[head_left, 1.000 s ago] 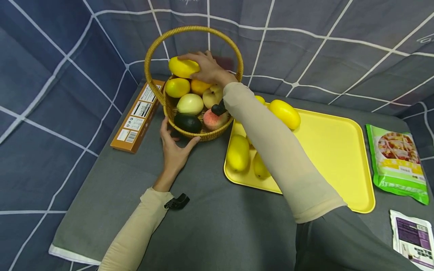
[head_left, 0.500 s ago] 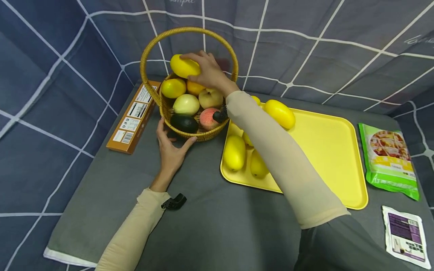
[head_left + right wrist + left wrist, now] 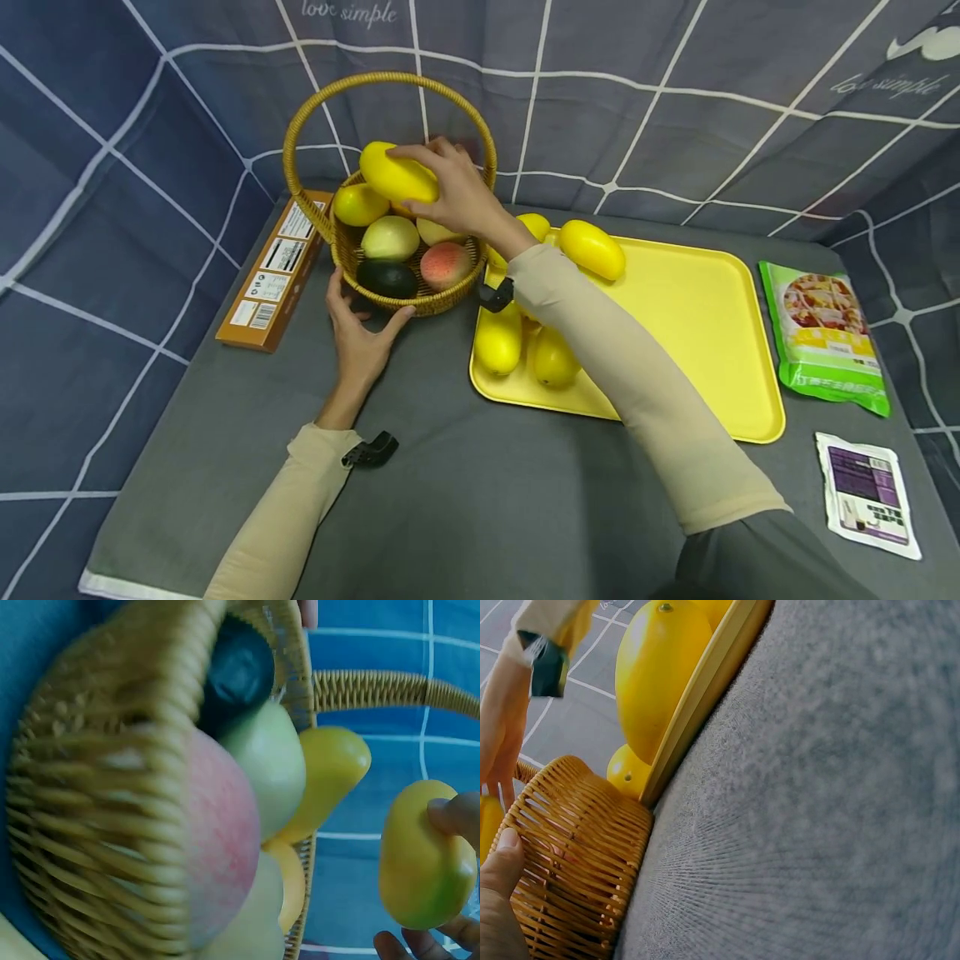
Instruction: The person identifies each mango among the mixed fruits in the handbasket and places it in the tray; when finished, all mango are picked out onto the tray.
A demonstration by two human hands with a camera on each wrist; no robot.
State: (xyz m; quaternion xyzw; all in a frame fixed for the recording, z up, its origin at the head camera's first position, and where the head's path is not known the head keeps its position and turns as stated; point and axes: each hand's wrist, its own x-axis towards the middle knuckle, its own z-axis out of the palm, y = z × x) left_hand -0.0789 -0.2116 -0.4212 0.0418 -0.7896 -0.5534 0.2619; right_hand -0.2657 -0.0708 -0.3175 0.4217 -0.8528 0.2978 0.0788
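Observation:
A mango (image 3: 397, 175) is held by my right hand (image 3: 461, 192), thumb on one side and fingers on the other, above the back of a wicker basket (image 3: 429, 305). The right wrist view shows this mango apart from the basket's contents. Inside the basket lie a dark green avocado (image 3: 387, 278), a peach (image 3: 446, 266), a pale green fruit (image 3: 390, 238) and another yellow mango (image 3: 360, 205). Orange and beige fruits are partly hidden under my right hand. My left hand (image 3: 360, 350) grips the basket's near left side, its thumb (image 3: 508, 847) at the rim.
Right of the basket, a yellow tray (image 3: 690, 317) carries several yellow mangoes (image 3: 592, 250), some hidden behind my right forearm. An orange-brown box (image 3: 274, 275) lies left of the basket. A green food bag (image 3: 825, 333) and a white-purple pouch (image 3: 867, 492) lie far right.
The head view has shifted, so the scene slides left. Relative to the basket, my right hand has brought the mango slightly nearer and rightward. My left hand stays at the basket.

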